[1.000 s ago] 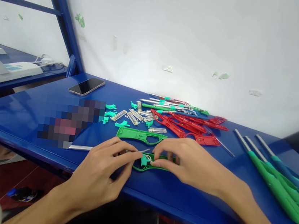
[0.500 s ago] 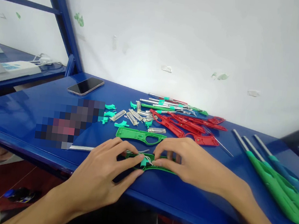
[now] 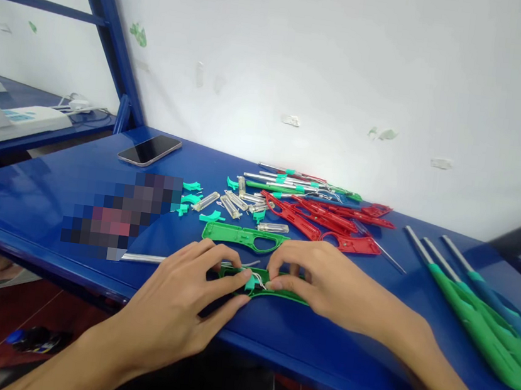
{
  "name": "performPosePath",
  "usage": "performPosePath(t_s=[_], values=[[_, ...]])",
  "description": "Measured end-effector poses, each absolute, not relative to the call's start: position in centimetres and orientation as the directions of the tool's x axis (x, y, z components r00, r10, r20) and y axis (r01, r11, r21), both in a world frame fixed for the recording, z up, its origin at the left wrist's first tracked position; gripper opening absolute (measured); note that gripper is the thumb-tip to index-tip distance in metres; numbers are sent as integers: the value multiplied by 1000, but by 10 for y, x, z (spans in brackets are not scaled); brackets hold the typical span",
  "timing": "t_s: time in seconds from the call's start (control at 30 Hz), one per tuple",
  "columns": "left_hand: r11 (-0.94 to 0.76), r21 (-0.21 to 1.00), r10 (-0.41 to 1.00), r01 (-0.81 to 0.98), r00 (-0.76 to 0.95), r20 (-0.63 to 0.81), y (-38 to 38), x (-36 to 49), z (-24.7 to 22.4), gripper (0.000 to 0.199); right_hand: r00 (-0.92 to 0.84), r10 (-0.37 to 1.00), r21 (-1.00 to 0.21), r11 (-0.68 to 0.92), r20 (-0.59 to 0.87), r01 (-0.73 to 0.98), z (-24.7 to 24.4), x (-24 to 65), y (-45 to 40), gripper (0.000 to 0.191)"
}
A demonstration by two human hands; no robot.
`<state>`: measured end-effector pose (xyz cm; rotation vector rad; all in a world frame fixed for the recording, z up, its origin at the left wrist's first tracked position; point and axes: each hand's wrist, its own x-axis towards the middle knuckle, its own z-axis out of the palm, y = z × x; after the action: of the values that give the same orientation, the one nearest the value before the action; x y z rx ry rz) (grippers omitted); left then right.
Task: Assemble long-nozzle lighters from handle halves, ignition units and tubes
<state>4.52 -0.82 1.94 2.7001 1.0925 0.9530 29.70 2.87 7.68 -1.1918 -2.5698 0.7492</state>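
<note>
Both hands work at a green lighter casing half [image 3: 293, 298] lying near the table's front edge. My left hand [image 3: 185, 300] is closed round its left end, thumb and fingers at a turquoise trigger [image 3: 250, 283] inside. A metal tube [image 3: 143, 258] sticks out to the left from under that hand. Thin white wires [image 3: 260, 278] loop over the casing. My right hand [image 3: 325, 285] pinches at the wires beside the trigger; its fingertips partly hide what they grip. Just behind lies another green casing half [image 3: 231, 236], its inner side up.
Behind are turquoise triggers [image 3: 213, 216], clear fuel tanks [image 3: 230, 207], red casing halves [image 3: 305, 221] and metal tubes with wires [image 3: 272, 179]. Lighters with green and blue bodies [image 3: 477, 323] lie at right. A phone [image 3: 149, 150] lies at back left, near a blurred-out patch.
Almost nothing differs. My right fingertips have shifted slightly at the wires, while my left hand keeps its place on the casing.
</note>
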Motion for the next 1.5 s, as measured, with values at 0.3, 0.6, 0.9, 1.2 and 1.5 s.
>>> performPosePath(t_s=[0.3, 0.6, 0.9, 1.2, 1.5], values=[[-705, 408, 702, 579, 494, 513, -11, 44, 30, 35, -649, 760, -514, 543, -36, 664, 79, 298, 26, 11], [-588, 294, 779, 754, 428, 459, 4, -1, 49, 25, -622, 782, -505, 525, -31, 685, 81, 298, 24, 18], [-612, 352, 790, 708, 524, 320, 15, -8, 38, 25, -607, 793, -452, 524, -49, 722, 77, 298, 26, 25], [-651, 360, 758, 668, 556, 340, 20, -5, 40, 29, -595, 801, -467, 504, -61, 727, 76, 298, 26, 26], [-644, 350, 765, 680, 563, 313, 19, -6, 35, 26, -598, 800, -476, 506, -54, 719, 76, 296, 27, 30]])
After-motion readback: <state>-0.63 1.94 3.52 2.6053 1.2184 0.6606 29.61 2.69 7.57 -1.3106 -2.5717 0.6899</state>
